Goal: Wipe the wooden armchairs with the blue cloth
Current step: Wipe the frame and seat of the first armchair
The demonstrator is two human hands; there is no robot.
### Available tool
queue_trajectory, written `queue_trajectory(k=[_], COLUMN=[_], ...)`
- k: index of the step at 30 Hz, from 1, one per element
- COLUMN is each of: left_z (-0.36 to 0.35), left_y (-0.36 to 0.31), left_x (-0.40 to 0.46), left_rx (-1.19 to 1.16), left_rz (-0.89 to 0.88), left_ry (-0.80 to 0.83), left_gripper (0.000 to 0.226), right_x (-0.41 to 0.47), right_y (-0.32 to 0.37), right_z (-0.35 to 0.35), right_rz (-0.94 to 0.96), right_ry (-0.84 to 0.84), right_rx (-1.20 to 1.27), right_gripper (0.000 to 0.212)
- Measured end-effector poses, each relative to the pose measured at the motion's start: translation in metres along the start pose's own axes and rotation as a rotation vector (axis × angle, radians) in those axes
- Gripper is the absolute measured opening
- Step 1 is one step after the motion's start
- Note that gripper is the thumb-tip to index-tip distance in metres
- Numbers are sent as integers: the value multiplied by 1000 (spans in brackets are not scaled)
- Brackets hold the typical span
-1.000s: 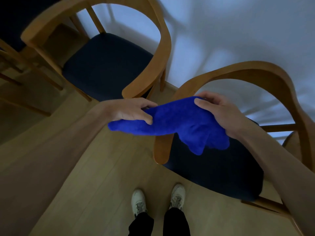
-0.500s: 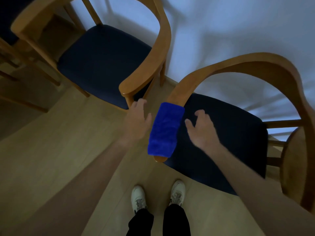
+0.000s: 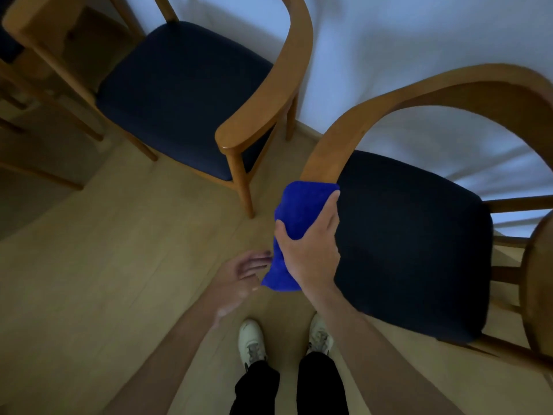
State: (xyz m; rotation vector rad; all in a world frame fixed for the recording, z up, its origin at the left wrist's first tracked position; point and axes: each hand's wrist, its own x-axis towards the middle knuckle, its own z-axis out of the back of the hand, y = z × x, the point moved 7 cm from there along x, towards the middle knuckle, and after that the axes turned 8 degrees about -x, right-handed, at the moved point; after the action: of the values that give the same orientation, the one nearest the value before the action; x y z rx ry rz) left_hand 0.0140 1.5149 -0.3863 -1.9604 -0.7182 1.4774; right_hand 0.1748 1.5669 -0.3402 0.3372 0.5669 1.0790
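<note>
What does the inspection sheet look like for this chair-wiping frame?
Surface: light wood floor.
Job's things: blue cloth draped over the front end of the near armchair armrest; second armchair beside it, untouched.
Clutter: nothing seen.
Hands: right hand grips the cloth on the armrest; left hand open, holding nothing, beside the cloth's hanging end.
Cables: nothing seen.
Surroundings: white wall behind the chairs; a person's pale shoes below.

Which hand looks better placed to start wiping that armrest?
The right hand. It already grips the blue cloth draped over the front end of the nearer armchair's armrest. The left hand hangs open beside the cloth's lower end, holding nothing.
</note>
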Motion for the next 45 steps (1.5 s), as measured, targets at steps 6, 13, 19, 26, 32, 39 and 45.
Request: queue_trajectory(k=[6,13,19,26,32,39,45], left_z=[18,6,-12,-51,-44,-51,-49], left_y=[-6,-50,-70,-53,-36,-24,-22], left_x=[-2,21,37,36,28,15,12], left_rx=[101,42,178,560,690,545,502], left_rz=[-26,-173,-243,-115,-86,-219,-167], left_ry=[-214,-306,-287,-271,-505,-410,-535], left_gripper=[39,31,32,117,95,74,64], right_x=[-37,39,142,164,98,31,64], right_y=[-13,14,42,71,60,44,54], right_z=[-10,-7,19,25,13,-4,-2], right_rz=[32,1,147,910,1039,1280,1409], right_ry=[8,-25,-137,24,99,144,243], right_rx=[-18,-67,-327,-678,-681,-641,-700], right_gripper=[113,113,95,51,46,41,49])
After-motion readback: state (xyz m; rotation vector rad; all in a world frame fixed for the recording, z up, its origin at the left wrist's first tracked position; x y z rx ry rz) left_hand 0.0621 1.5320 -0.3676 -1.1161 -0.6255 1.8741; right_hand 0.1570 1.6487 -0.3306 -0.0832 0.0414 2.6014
